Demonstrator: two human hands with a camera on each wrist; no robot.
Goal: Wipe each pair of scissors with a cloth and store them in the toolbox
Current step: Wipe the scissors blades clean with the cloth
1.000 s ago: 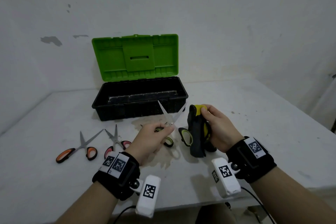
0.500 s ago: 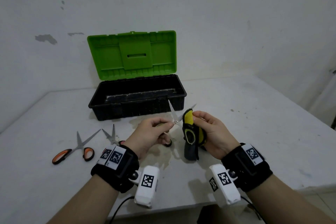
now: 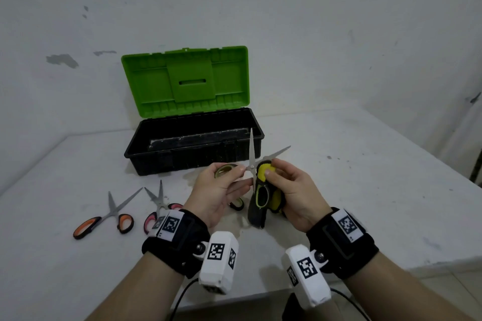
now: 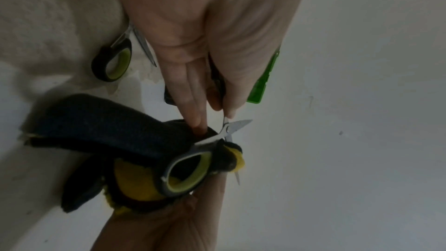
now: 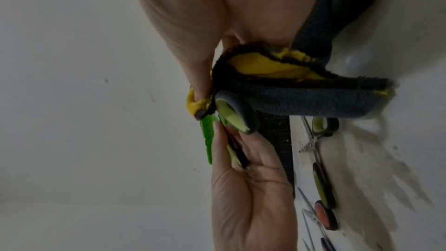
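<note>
Being held blades-up over the tabletop's middle, the green-handled scissors (image 3: pixel 252 164) are pinched by the left hand (image 3: pixel 219 190); the cloth (image 3: pixel 263 198) is gripped by the right hand (image 3: pixel 294 190), wrapping 1 blade, toolbox (image 3: pixel 193 148) lying beyond.

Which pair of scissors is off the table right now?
The green-handled scissors, blades spread open, held by the left hand against the cloth in the right hand. The orange-handled scissors and pink-handled scissors lie on the table.
</note>
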